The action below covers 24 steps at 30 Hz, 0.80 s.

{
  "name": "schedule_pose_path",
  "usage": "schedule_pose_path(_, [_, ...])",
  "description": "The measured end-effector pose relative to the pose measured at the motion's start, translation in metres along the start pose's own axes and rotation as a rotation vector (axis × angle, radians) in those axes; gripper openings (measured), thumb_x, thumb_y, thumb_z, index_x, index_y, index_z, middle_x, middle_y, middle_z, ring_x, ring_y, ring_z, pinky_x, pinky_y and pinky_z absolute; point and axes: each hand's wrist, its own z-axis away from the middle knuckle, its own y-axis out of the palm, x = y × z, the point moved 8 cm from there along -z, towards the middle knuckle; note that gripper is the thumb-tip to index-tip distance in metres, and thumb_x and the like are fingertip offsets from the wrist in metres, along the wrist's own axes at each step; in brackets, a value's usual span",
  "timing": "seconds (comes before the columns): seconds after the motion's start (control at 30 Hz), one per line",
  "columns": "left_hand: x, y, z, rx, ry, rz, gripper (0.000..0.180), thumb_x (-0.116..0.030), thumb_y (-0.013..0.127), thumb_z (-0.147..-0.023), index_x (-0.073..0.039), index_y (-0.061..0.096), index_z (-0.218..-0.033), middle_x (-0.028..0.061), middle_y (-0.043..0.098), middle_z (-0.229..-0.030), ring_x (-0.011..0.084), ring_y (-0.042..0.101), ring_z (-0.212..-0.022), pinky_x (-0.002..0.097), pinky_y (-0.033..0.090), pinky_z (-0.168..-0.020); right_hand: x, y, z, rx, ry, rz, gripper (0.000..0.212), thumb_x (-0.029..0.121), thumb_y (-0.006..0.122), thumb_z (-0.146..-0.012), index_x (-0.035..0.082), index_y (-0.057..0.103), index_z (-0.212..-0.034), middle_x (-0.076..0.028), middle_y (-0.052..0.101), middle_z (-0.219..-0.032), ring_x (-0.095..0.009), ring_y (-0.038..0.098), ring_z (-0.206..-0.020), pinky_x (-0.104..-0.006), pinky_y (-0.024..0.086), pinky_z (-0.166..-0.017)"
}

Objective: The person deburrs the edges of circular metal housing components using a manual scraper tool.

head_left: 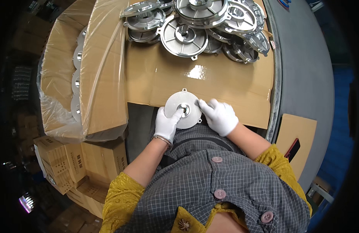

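Observation:
A round, matte grey metal end cover point(172, 101) with small ears on its rim and a raised centre hub is held over my lap, just off the table's near edge. Gripping it from the lower left is my left hand point(166, 125), in a white glove, with a finger or thumb laid at the hub. My right hand point(221, 117), also gloved, is at the cover's right rim. Its fingers are curled and a fingertip meets the edge beside a small dark spot. Whether a small item is pinched there, I cannot make out.
Shiny ribbed metal covers point(184, 37) lie piled on a cardboard sheet point(226, 89) at the far side. At left stands a plastic-lined carton point(103, 73) with several discs point(76, 81) in a row. Cartons point(74, 163) sit below it. A phone point(292, 149) lies on cardboard at right.

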Motion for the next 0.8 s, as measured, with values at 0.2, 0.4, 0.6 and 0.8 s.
schedule_pose_path(0.2, [0.002, -0.002, -0.003, 0.007, 0.032, 0.021, 0.042, -0.015, 0.074, -0.082, 0.005, 0.052, -0.113, 0.0133, 0.062, -0.108, 0.0178, 0.062, -0.095, 0.0301, 0.051, -0.084, 0.003, 0.004, 0.023, 0.101, 0.008, -0.027, 0.042, 0.013, 0.057, -0.081, 0.012, 0.057, -0.123, -0.010, 0.056, -0.077, -0.029, 0.059, -0.057, -0.0404, 0.050, -0.054])
schedule_pose_path(0.4, [-0.004, -0.001, -0.002, 0.029, 0.006, 0.045, 0.039, -0.014, 0.075, -0.081, 0.005, 0.055, -0.108, 0.0124, 0.064, -0.104, 0.0154, 0.063, -0.091, 0.0284, 0.052, -0.081, 0.007, -0.007, -0.025, -0.099, -0.010, -0.085, 0.029, 0.015, 0.056, -0.086, 0.015, 0.058, -0.116, -0.010, 0.057, -0.078, -0.031, 0.061, -0.063, -0.0409, 0.051, -0.056])
schedule_pose_path(0.6, [-0.108, 0.008, 0.074, -0.090, 0.858, -0.686, 0.025, -0.013, 0.076, -0.076, -0.002, 0.054, -0.083, 0.0079, 0.053, -0.061, 0.0206, 0.056, -0.057, 0.0340, 0.045, -0.054, -0.027, -0.061, -0.003, -0.468, 0.151, -0.344, 0.041, 0.004, 0.070, -0.078, 0.008, 0.058, -0.117, -0.013, 0.061, -0.089, -0.031, 0.062, -0.078, -0.0369, 0.051, -0.069])
schedule_pose_path(0.8, [-0.099, 0.033, 0.089, 0.261, 1.413, -1.181, 0.012, -0.012, 0.065, -0.067, -0.014, 0.054, -0.073, 0.0030, 0.044, -0.056, 0.0245, 0.053, -0.053, 0.0369, 0.041, -0.047, -0.045, -0.051, 0.011, -0.491, 0.300, -0.460, 0.030, 0.001, 0.069, -0.080, 0.004, 0.057, -0.107, -0.012, 0.062, -0.089, -0.024, 0.063, -0.077, -0.0327, 0.052, -0.069])
